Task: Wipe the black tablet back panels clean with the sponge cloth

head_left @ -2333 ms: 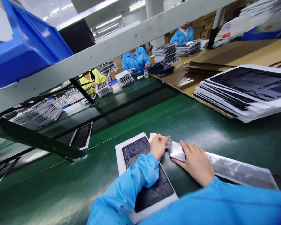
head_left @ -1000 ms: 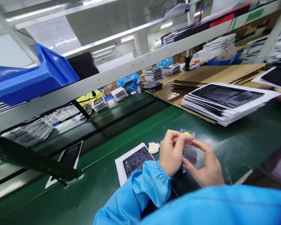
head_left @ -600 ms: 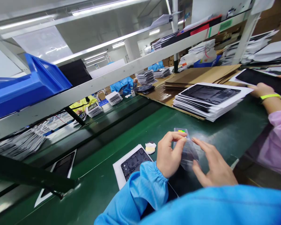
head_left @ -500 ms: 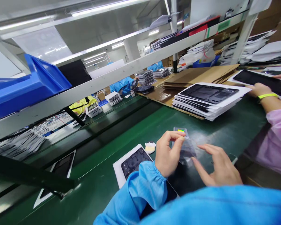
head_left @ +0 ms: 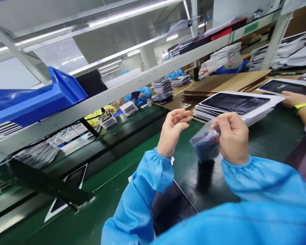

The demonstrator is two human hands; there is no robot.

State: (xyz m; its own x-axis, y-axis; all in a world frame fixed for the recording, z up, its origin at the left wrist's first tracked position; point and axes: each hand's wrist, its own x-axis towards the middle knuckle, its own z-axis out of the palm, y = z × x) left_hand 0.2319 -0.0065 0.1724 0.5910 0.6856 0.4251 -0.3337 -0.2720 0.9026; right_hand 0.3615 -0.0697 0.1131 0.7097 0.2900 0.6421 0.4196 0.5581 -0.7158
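My right hand (head_left: 233, 137) is raised above the green belt and closed on a small clear plastic bag (head_left: 204, 144) with something dark inside. Just left of it, my left hand (head_left: 171, 131) is also lifted, its fingers loosely curled and apart, not touching the bag; I see nothing in it. Below my left sleeve a dark panel on a white sheet (head_left: 172, 206) lies on the belt, mostly hidden by my arms.
A stack of dark panels on white sheets (head_left: 237, 103) lies beyond my hands, with flat cardboard (head_left: 226, 81) behind it. A co-worker's hand (head_left: 293, 98) with a yellow-green wristband rests at far right. A slanted metal rail (head_left: 117, 92) and blue bin (head_left: 40, 98) hang at left. Another panel (head_left: 68, 183) lies on the belt.
Both hands have lifted away from the belt. My left hand has let go of the bag's top, and my right hand now grips the bag alone. The view tilted up slightly.
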